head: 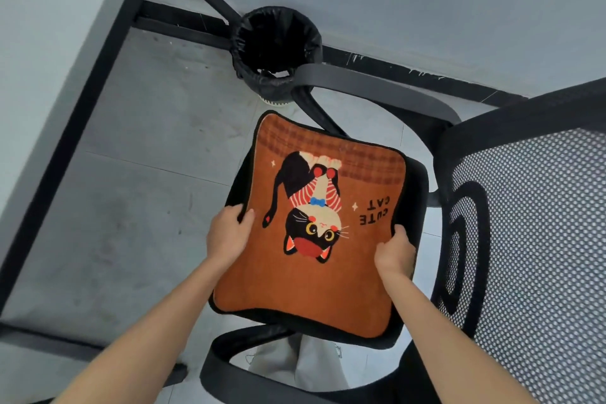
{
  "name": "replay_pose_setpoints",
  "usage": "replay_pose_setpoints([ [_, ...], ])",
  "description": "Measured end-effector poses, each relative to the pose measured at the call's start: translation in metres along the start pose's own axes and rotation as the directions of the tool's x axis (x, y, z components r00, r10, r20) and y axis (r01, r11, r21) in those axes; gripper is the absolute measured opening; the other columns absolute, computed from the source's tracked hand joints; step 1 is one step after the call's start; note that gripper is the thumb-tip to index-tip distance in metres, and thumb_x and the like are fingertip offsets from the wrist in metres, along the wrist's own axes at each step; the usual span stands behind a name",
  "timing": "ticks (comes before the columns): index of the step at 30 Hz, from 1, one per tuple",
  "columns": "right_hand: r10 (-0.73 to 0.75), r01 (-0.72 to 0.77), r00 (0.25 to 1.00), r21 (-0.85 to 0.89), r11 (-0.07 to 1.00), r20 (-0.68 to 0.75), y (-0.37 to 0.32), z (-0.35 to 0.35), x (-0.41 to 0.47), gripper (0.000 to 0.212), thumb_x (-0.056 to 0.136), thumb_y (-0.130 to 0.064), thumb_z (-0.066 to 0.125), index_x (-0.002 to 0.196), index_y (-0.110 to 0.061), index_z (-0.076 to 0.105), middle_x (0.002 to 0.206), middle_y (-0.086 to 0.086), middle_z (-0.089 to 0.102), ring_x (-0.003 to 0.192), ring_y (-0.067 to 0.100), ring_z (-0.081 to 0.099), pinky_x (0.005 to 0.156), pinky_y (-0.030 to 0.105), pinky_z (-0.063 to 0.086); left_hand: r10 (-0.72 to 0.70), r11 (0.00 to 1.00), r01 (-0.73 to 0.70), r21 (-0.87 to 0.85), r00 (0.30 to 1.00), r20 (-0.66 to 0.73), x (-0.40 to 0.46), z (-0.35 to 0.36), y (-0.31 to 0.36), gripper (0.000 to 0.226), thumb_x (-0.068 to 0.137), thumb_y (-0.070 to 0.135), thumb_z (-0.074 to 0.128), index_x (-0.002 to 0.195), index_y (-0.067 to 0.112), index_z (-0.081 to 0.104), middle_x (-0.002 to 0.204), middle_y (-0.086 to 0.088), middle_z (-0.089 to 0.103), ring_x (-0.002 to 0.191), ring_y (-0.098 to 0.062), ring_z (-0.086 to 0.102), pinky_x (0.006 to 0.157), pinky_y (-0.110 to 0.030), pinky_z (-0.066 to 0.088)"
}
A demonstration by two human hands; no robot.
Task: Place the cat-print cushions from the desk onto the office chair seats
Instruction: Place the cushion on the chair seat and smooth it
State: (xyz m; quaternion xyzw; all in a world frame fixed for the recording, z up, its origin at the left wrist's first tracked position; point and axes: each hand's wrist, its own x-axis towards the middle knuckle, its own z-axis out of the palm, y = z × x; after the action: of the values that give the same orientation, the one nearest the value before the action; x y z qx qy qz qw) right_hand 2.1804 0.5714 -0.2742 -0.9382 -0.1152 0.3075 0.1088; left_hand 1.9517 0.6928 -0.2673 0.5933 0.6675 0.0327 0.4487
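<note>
An orange-brown cat-print cushion [328, 279] with a black cat and the words "CUTE CAT" lies over the black seat [414, 187] of an office chair in the middle of the view. My left hand [228, 233] grips the cushion's left edge. My right hand [393, 252] grips its right edge. The print is upside down from where I look. The cushion covers most of the seat; only the seat's black rim shows around it.
The chair's mesh backrest [531, 239] rises at the right, with an armrest [370, 85] behind the cushion and another [242, 367] in front. A black-lined waste bin [275, 52] stands on the grey floor behind. A desk's black frame leg [75, 128] crosses the left.
</note>
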Motion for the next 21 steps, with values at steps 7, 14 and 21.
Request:
replay_pose_setpoints([
  [7,-0.523,0.489,0.832,-0.199,0.849,-0.186,-0.056,-0.048,-0.016,0.042,0.084,0.003,0.045,0.122,-0.014,0.056,0.105,0.011,0.066,0.095,0.032,0.061,0.077,0.039,0.048,-0.194,0.932,0.23,-0.278,0.969,0.15,-0.086,0.015,0.018,0.038,0.081,0.016,0.062,0.045,0.019,0.05,0.036,0.011,0.055,0.049,-0.009,0.056,0.052,-0.023,0.05],
  [14,-0.828,0.753,0.559,-0.392,0.529,-0.043,-0.126,-0.059,-0.015,0.044,0.084,0.006,0.044,0.125,-0.008,0.054,0.114,0.015,0.064,0.106,0.034,0.057,0.087,0.04,0.044,-0.308,0.694,0.542,-0.474,0.819,0.484,-0.125,0.059,0.016,0.024,0.087,0.015,0.061,0.066,0.003,0.057,0.063,-0.01,0.07,0.057,-0.017,0.071,0.053,-0.021,0.056],
  [21,-0.711,0.768,0.633,-0.368,0.525,0.307,-0.101,-0.006,-0.002,0.057,0.086,0.003,0.044,0.141,-0.007,0.031,0.143,0.019,0.039,0.136,0.036,0.029,0.111,0.042,0.028,-0.314,0.768,0.545,-0.336,0.778,0.544,-0.103,0.076,0.004,0.022,0.095,0.016,0.045,0.109,0.005,0.058,0.093,-0.007,0.066,0.078,-0.014,0.064,0.071,-0.02,0.049],
])
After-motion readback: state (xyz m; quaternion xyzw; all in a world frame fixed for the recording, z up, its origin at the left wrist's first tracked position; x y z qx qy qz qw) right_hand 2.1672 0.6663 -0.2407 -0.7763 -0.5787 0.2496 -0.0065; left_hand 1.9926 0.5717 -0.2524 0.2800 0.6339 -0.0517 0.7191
